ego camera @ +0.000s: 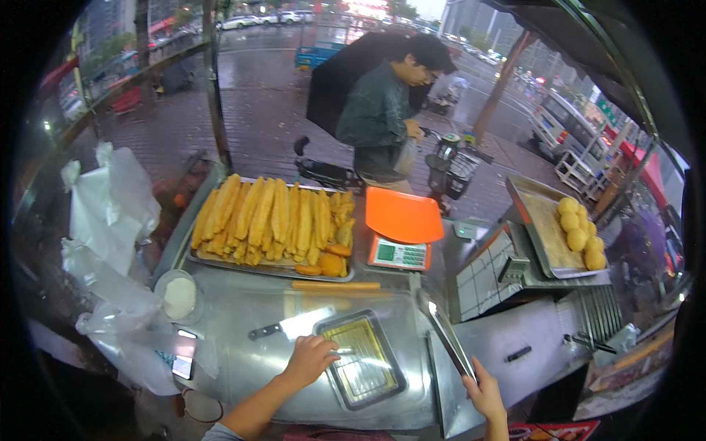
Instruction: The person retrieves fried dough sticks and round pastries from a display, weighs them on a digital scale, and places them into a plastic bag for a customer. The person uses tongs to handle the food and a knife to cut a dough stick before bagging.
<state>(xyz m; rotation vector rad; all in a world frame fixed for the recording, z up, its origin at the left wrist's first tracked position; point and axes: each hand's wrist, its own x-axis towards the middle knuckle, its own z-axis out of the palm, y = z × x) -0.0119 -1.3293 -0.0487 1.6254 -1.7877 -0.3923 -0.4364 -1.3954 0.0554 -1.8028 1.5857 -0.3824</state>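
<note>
My left hand [311, 358] is over the left edge of a shallow metal tray [367, 364] with yellowish oil in it; a small pale object shows at the fingertips, and I cannot tell whether it is held. Metal tongs [448, 336] point up and away from my right hand [485, 388], which grips their near end. Just beyond my left hand lies a cleaver [303, 323] with a black handle. Farther off, a large tray [259, 271] is piled with fried dough sticks [265, 215], with a few round fried cakes [331, 264] at its right corner.
An orange scale [400, 252] with an orange pan stands beyond the tongs. A rolling pin [336, 285], a white-filled bowl [179, 297], a phone [184, 355] and plastic bags [110, 209] are about. At right, a tray [540, 231] holds round yellow balls. A person [375, 110] with a dark umbrella stands across the counter.
</note>
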